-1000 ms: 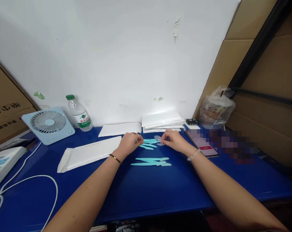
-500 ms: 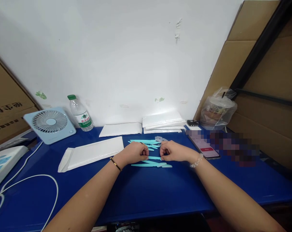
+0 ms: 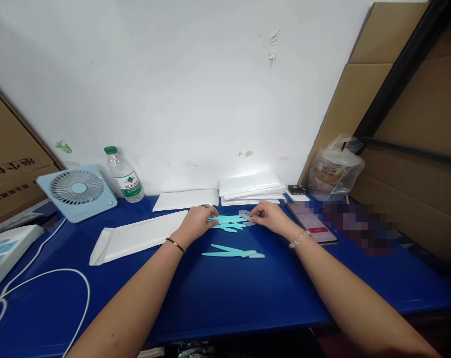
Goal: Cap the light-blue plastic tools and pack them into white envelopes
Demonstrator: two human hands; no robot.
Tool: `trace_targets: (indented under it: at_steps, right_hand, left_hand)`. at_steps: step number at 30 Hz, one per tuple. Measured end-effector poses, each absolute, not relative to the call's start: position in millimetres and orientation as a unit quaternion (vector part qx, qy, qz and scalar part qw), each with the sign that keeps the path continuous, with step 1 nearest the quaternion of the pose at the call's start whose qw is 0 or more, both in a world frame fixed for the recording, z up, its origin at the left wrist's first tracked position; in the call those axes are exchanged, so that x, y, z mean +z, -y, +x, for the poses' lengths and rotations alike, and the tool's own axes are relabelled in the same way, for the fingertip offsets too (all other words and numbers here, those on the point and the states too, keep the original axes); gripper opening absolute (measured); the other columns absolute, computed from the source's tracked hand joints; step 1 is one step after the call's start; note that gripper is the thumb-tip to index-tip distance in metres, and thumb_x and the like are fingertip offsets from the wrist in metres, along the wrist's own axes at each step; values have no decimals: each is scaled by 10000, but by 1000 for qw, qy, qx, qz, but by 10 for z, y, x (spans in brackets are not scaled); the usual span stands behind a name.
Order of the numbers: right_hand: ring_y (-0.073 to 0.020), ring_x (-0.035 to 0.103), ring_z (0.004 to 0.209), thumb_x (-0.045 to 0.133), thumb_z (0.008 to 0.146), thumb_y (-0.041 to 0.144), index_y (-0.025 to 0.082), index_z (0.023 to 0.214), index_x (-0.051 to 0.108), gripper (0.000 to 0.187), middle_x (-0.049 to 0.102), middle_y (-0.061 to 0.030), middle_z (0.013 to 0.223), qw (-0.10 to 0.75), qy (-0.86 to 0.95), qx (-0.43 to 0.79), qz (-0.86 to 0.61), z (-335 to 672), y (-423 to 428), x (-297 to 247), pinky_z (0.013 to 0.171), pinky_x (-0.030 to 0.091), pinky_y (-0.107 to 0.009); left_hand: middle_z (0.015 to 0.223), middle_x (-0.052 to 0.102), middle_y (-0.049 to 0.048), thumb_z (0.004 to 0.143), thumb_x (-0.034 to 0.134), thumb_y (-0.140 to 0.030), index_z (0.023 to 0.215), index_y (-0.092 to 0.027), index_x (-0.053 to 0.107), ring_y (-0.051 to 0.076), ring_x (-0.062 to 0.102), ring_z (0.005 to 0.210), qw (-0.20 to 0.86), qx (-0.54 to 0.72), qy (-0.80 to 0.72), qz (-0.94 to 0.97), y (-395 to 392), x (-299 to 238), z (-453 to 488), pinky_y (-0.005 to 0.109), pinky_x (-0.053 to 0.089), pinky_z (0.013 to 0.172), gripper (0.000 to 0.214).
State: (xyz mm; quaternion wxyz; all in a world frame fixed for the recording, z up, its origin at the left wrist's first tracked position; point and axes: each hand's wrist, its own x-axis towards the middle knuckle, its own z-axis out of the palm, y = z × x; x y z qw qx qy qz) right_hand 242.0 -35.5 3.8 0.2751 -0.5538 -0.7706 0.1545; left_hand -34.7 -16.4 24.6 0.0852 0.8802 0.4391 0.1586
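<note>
Several turquoise eyebrow razors [image 3: 228,219] lie in a loose pile on the blue table, handles mostly pointing left. My left hand [image 3: 201,220] has its thumb and fingers pinched on the handle end of a razor at the pile's left side. On the other side, my right hand [image 3: 267,216] is closed at the blade end, by the translucent pieces [image 3: 243,214]; its fingertips partly hide what they grip. Two more razors [image 3: 232,252] lie crossed closer to me, untouched by either hand.
A white padded envelope [image 3: 139,236] lies left of my left hand. More envelopes [image 3: 251,185] are stacked by the wall. A phone [image 3: 315,223] and bagged cup [image 3: 336,171] stand right; a fan [image 3: 77,191], bottle [image 3: 126,176] and white cable [image 3: 87,288] are left.
Both hands have moved away from me, toward the pile. The razor they held between them has left its place above the crossed pair and is now at the pile.
</note>
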Motion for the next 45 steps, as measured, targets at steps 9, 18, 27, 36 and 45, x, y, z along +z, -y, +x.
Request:
trace_targets:
  at_steps: [9,18,27,36,45]
  right_hand:
    - [-158,567,677,605,792,369,182,796,728,224,665,-40,763,267,788,200,-517,2417,483,189,611,402,-257]
    - [-135,558,571,636,767,437,164,769,719,286,651,-26,642,224,782,358,-458,2335,543,191,517,395,-233]
    - [-175,595,700,654,753,384,155,968,702,318,701,-59,814,318,758,203,-531,2419,355,91,646,445,-281]
    - [-139,561,608,581,811,429,165,804,705,292,653,-23,677,263,784,302,-474,2421,527,256,557,407,-246]
    - [-124,598,577,692,740,395,152,838,660,265,636,-11,657,280,735,462,-410,2303,564,187,556,472,-247]
  left_hand:
    - [830,633,15,779,607,-334,842,-221,669,147,558,703,236,29,-335,912,447,250,-198,236,378,575,143]
    - [740,631,8,828,527,-292,791,-197,618,143,557,657,189,101,-403,890,300,236,-252,236,362,573,137]
    - [958,631,41,750,644,-394,962,-207,622,194,583,845,150,147,-429,878,321,306,-265,270,415,683,284]
    - [735,639,8,783,614,-318,778,-217,651,149,557,664,215,11,-341,915,693,304,-61,247,339,542,108]
    - [742,628,17,857,500,-340,788,-191,586,144,544,644,208,98,-406,885,461,269,-168,239,359,564,185]
